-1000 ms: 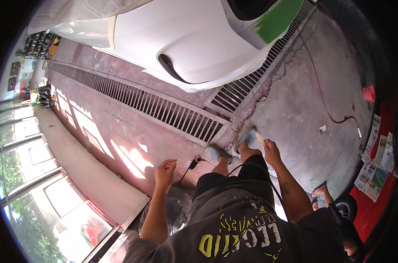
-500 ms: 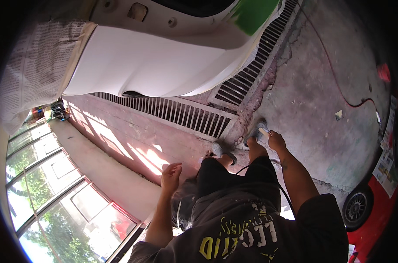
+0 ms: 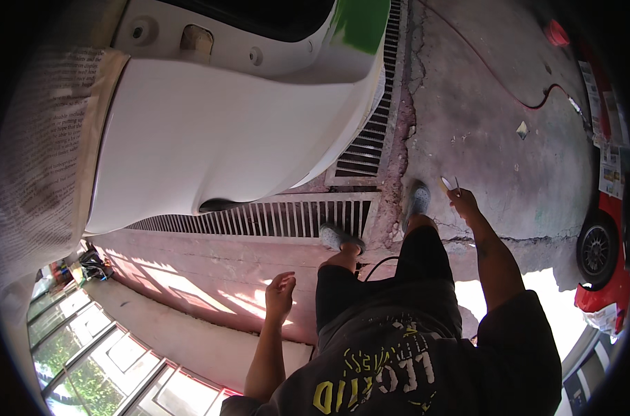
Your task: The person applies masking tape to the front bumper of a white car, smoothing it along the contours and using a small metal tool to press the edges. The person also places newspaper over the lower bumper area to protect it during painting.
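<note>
Newspaper (image 3: 48, 159) covers the left side, bordering a white car panel (image 3: 211, 125). Nearer, the left hand (image 3: 280, 296) hangs over the sunlit floor (image 3: 183, 284), loosely curled — its grip released. Right of the floor grating (image 3: 298, 217), the right hand (image 3: 464, 202) grasps a pale, flat piece (image 3: 446, 184) (rather blurred) — tip pointing far and left, well apart from the panel. Farther right are a red hose (image 3: 494, 73) and a wheel (image 3: 598, 248).
</note>
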A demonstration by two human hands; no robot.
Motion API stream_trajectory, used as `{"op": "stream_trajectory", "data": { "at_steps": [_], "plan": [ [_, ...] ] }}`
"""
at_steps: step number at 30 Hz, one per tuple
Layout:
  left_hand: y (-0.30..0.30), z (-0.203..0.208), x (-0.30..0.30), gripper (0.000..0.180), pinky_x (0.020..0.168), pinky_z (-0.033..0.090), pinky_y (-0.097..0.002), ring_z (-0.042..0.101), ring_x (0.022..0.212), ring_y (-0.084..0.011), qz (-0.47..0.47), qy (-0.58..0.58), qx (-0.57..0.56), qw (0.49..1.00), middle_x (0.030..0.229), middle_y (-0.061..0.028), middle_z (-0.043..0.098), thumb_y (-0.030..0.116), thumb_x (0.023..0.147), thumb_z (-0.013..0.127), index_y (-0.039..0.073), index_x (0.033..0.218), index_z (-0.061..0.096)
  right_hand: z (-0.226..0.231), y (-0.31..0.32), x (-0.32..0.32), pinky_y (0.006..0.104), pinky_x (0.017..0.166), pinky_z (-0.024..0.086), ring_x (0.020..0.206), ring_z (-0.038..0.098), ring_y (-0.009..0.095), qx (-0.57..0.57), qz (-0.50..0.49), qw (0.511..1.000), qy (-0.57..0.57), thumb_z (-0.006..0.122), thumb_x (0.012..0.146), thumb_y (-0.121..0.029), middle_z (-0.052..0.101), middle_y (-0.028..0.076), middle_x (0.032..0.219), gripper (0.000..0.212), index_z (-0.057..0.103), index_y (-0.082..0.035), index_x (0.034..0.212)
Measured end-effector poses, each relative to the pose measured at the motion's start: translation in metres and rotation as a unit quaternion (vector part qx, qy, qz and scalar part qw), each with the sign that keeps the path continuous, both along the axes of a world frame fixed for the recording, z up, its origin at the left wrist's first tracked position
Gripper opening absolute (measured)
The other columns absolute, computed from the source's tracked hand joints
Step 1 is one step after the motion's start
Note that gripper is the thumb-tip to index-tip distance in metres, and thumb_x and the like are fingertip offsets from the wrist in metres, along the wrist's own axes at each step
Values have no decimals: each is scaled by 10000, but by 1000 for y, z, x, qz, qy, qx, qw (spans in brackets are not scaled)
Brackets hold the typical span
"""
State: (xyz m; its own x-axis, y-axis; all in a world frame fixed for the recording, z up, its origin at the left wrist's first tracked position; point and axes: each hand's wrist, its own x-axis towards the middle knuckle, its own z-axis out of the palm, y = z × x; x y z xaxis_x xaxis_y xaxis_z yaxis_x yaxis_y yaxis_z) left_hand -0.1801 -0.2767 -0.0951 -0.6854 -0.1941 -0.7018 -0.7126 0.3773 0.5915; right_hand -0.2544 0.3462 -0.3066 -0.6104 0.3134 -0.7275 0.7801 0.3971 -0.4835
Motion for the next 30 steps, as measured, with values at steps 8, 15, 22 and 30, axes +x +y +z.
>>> {"op": "stream_trajectory", "data": {
  "at_steps": [8, 15, 22, 30],
  "plan": [
    [-25, -129, -49, 267, 882, 591, -351, 762, 996, -213, -4, 87, -65, 994, 1075, -136, 808, 207, 1056, 731, 31, 1252, 778, -38, -138, -108, 489, 928, 624, 1081, 786, 367, 108, 393, 912, -43, 822, 871, -339, 806, 203, 1156, 390, 819, -42, 1124],
    [55, -320, -95, 298, 913, 616, -376, 790, 1045, -254, -73, 120, -19, 990, 1139, -179, 806, 195, 1046, 754, 36, 1298, 754, -251, -197, -114, 479, 837, 646, 1038, 798, 374, 162, 500, 850, -27, 793, 814, -191, 814, 216, 1091, 303, 840, -34, 1070],
    [82, -356, -116, 435, 967, 582, -464, 733, 1128, -424, -251, 175, -154, 939, 1210, -232, 754, 244, 970, 793, 60, 1358, 724, -395, -207, -121, 471, 885, 633, 1060, 796, 347, 164, 441, 882, 16, 830, 860, -200, 822, 165, 1108, 239, 838, -89, 1072],
    [111, -336, -116, 264, 898, 581, -492, 733, 1023, -410, -98, 239, -219, 941, 1116, -179, 758, 222, 949, 794, 55, 1153, 804, -405, -245, -167, 374, 938, 580, 1057, 770, 251, -108, 552, 824, -69, 914, 842, -240, 824, 108, 1121, 352, 848, -107, 1161]
  ]
}}
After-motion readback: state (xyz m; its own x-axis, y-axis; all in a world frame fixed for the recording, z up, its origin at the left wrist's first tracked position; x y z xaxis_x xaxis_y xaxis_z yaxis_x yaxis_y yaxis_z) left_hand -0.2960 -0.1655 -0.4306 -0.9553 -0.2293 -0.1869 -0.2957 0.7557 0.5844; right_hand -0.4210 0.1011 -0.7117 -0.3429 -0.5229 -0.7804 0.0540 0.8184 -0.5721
